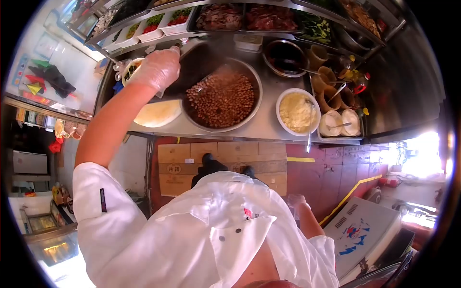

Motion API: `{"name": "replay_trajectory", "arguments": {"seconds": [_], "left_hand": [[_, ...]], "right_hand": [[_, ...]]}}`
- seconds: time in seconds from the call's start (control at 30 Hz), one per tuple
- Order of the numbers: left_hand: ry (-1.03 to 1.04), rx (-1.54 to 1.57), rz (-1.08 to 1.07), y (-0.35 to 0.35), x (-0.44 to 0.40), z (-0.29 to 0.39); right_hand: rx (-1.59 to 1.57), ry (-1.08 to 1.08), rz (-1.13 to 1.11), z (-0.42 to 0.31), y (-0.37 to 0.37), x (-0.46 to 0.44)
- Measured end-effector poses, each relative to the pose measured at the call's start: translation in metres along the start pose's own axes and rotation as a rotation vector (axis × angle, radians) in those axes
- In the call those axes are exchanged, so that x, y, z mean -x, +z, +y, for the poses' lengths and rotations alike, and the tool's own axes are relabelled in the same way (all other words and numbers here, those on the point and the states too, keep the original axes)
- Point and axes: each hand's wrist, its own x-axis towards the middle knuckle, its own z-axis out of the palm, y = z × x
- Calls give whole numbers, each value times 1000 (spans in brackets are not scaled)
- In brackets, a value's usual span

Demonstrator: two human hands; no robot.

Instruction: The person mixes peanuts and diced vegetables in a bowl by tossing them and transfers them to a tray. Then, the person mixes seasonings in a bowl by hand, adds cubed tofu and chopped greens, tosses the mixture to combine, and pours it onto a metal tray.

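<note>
My left hand [157, 71], in a clear plastic glove, is closed at the upper left beside a dark pan-like shape [189, 69]. What its fingers grip is hidden. Just right of it, a large metal bowl [260, 91] holds many small reddish-brown pieces [221, 98], with haze above and a metal utensil at their left edge. A whitish round board or lid [157, 114] lies below the hand. My right hand [297, 201], also gloved, hangs low beside my body, away from the counter; its fingers are too blurred to read.
On the steel counter [269, 113] are a white bowl [297, 113] of pale food with a spoon, a dark-filled bowl [286, 57] and a tray of cups [331, 93]. Food trays [219, 18] line the shelf above. Cardboard [221, 165] covers the floor at my feet.
</note>
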Motion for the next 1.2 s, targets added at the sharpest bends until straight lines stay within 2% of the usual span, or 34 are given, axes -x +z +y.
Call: {"name": "replay_trajectory", "arguments": {"seconds": [0.1,0.2,0.23,0.33,0.43,0.53,0.6,0.67,0.7,0.73,0.8,0.83,0.93,0.97,1.07,1.17,1.2], "left_hand": [[-79,75,37,24,17,-8],[-73,161,82,37,50,-21],[-58,189,96,40,61,-25],[-211,326,324,79,102,-55],[-656,497,305,163,152,-112],[-1114,889,435,281,204,-163],[-1432,1613,382,262,210,-142],[-1718,1753,513,311,204,-147],[-1770,1771,499,331,203,-149],[-1817,1795,484,344,195,-150],[-1847,1775,409,346,169,-144],[-1862,1760,368,348,161,-148],[-1708,2115,300,421,157,-163],[-1653,2160,200,412,158,-163],[-1600,2076,-393,374,168,-145],[-908,1807,-694,324,148,-105],[-717,1702,-550,312,130,-94]], "right_hand": [[-83,196,-46,-6,-80,-23],[-1205,407,190,-23,-129,-55],[-1311,433,276,-43,-167,-55],[-1264,460,426,-134,-325,-38],[-1154,414,461,-151,-398,-71],[-1144,312,598,-152,-432,-115],[-1234,289,685,-153,-458,-143],[-1396,337,717,-165,-486,-168],[-1368,330,743,-183,-507,-165],[-1196,407,776,-188,-521,-178],[-849,561,805,-192,-536,-198],[-920,546,831,-186,-530,-215],[-831,669,894,-178,-533,-230],[-843,664,952,-180,-538,-228],[-1012,651,1010,-203,-565,-209],[-1046,561,995,-194,-572,-214],[-1024,562,1029,-187,-574,-219]]}}
